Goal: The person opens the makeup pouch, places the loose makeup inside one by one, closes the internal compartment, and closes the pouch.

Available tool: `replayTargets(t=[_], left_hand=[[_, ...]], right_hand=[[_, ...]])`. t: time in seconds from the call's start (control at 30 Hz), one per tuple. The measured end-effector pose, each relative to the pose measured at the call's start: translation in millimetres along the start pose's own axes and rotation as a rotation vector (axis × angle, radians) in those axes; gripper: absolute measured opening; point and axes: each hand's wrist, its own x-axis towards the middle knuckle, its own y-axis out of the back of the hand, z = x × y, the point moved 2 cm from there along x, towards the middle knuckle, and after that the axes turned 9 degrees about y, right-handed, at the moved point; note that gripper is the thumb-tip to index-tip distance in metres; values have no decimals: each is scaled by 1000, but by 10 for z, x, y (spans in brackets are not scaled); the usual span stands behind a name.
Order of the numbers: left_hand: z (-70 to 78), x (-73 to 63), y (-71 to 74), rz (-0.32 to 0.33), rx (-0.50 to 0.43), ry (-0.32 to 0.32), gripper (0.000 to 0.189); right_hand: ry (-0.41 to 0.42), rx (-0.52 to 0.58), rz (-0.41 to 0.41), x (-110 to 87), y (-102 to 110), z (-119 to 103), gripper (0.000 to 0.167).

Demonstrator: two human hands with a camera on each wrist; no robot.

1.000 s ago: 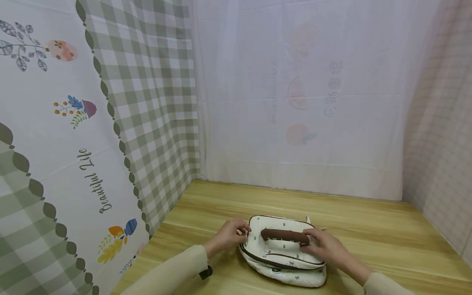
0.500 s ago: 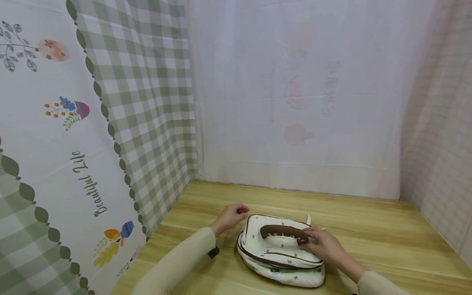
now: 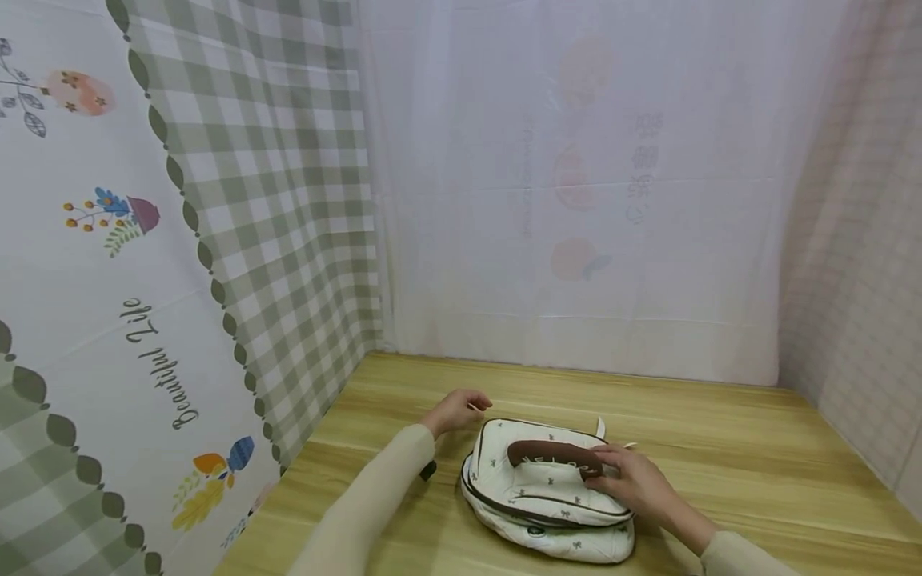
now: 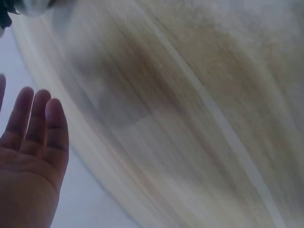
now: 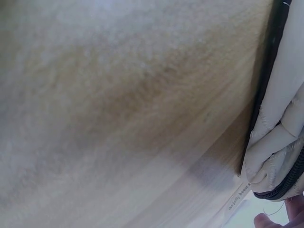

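Observation:
A cream fabric bag (image 3: 497, 472) with small bow prints, dark piping and a brown top handle (image 3: 555, 456) lies on the table. My right hand (image 3: 637, 484) holds the right end of that handle, thumb below and fingers above. Light stitched lettering shows along the handle. In the right wrist view the bag's side (image 5: 280, 137) and dark zipper (image 5: 285, 180) fill the right edge, with fingertips below. My left hand (image 3: 457, 410) is just off the bag's far left corner. Its fingers (image 4: 35, 118) extend loosely in the left wrist view; thumb and index are mostly out of that view.
The wood-grain table (image 3: 403, 496) ends at a white curtain (image 3: 468, 280) behind and a green checked, printed cloth (image 3: 288, 200) at left. A pale cloth (image 3: 850, 280) hangs at right. Small ribbon tabs (image 3: 601, 428) stick up at the bag's back right.
My left hand has moved away from the bag's left side, forward to its far left corner. My right hand stays at the handle, which has tipped slightly so its lettering shows.

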Motion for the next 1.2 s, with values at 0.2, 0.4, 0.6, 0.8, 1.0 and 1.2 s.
replayTargets(t=[0.2, 0.4, 0.6, 0.8, 1.0, 1.2], left_hand=[[-36, 75, -96, -87, 28, -13, 29], [-93, 98, -128, -162, -20, 38, 42], [-115, 102, -136, -234, -69, 85, 49], [-124, 123, -164, -273, -119, 123, 45], [-114, 127, -165, -300, -161, 115, 38], [-81, 140, -157, -327, -223, 100, 39]], right_hand=[[33, -8, 13, -11, -15, -3, 34], [76, -19, 40, -18, -28, -21, 31], [61, -17, 26, -27, -25, -38, 33], [52, -19, 25, -42, -7, -35, 33], [87, -15, 56, -54, -7, -2, 30], [95, -10, 64, -52, -16, 8, 29]])
